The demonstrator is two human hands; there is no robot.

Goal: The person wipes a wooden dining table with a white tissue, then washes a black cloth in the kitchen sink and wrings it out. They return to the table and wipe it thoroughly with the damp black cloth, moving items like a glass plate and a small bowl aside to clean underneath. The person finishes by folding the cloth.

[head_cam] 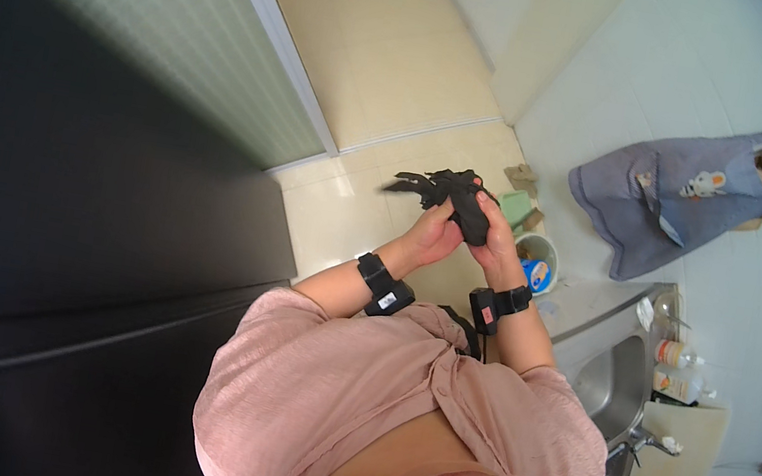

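Note:
Both hands grip a black bundle [471, 211] that looks like rolled thin plastic bags, with ragged loose ends trailing off to the left. My left hand [435, 235] holds it from below and the left, thumb pressed on top. On the other side, my right hand [497, 234] has its thumb and fingers wrapped about the roll. The bundle is in the air in front of my body, above the tiled floor [340, 213]. The palms and some fingers are hidden behind it. Each wrist wears a black strapped device.
A white bin [547, 253] with a blue packet [536, 275] stands beyond my right hand, near a green container [517, 207]. To the right are a steel sink [608, 386], bottles [678, 354] and a hanging apron [673, 187]. A dark cabinet or refrigerator [133, 199] fills the left.

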